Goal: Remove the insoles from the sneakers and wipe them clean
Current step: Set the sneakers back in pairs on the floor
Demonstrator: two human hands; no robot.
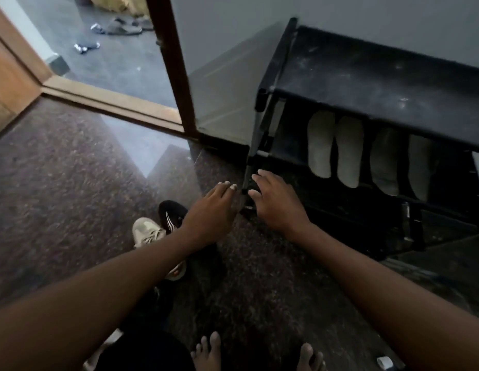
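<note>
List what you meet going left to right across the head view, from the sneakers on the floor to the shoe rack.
beige sneaker → black sneaker → left hand → right hand → row of pale insoles standing in the shoe rack

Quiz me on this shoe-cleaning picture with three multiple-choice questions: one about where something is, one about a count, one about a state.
1. Where on the black rack do the pale insoles stand?
A on its top board
B on a shelf under the top board
C hung from its side

2. How many insoles show?
A two
B four
C six

3. The left hand and right hand are:
A both gripping a cloth
B one pinching an insole
C both open, holding nothing

Answers:
1 B, they lean side by side below the top board.
2 B, four pale shapes show in a row.
3 C, the fingers are stretched out and nothing is in them.
</note>
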